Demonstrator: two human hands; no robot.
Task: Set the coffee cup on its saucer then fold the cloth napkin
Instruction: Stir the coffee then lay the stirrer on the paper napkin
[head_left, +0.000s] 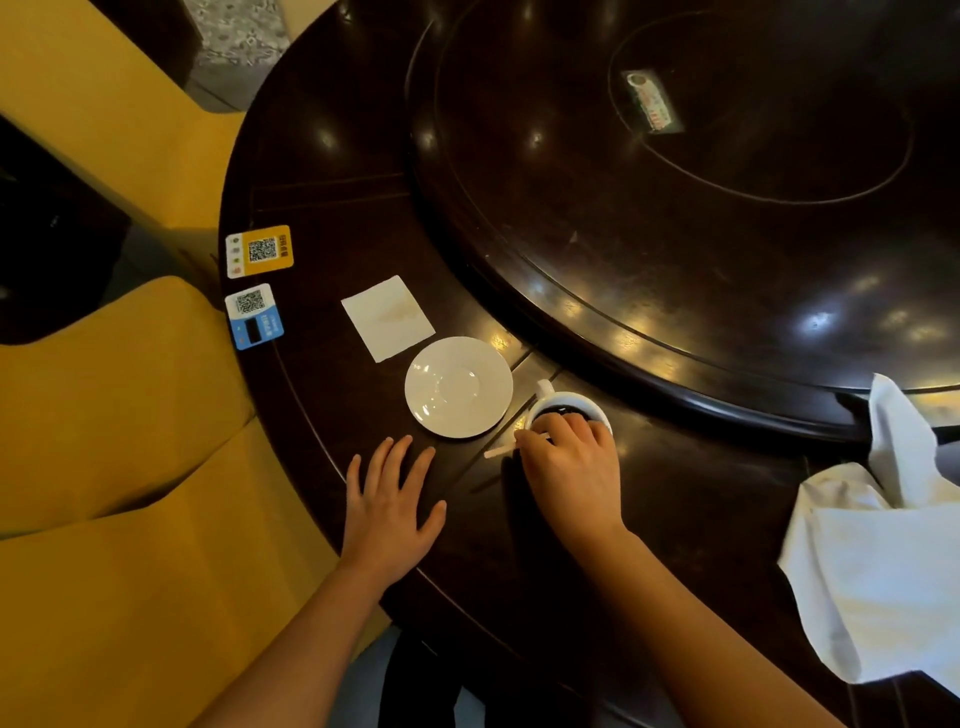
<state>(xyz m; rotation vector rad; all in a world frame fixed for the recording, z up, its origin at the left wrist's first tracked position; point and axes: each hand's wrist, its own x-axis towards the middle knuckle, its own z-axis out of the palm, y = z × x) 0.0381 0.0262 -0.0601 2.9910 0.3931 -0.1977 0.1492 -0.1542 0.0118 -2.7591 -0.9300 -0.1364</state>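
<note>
A white saucer (459, 386) lies empty on the dark round table (337, 395). Just to its right stands the white coffee cup (566, 402), dark inside, with its handle pointing up and left. My right hand (574, 465) grips the cup's near rim from above. A pale stick (498, 451) pokes out from under that hand. My left hand (389, 499) rests flat on the table below the saucer, fingers spread, holding nothing. A crumpled white cloth napkin (878, 551) lies at the table's right edge.
A square white paper napkin (388, 318) lies up and left of the saucer. Two QR-code stickers (257, 283) sit by the table's left rim. A raised dark turntable (675, 197) fills the table's centre. Yellow chairs (114, 441) stand to the left.
</note>
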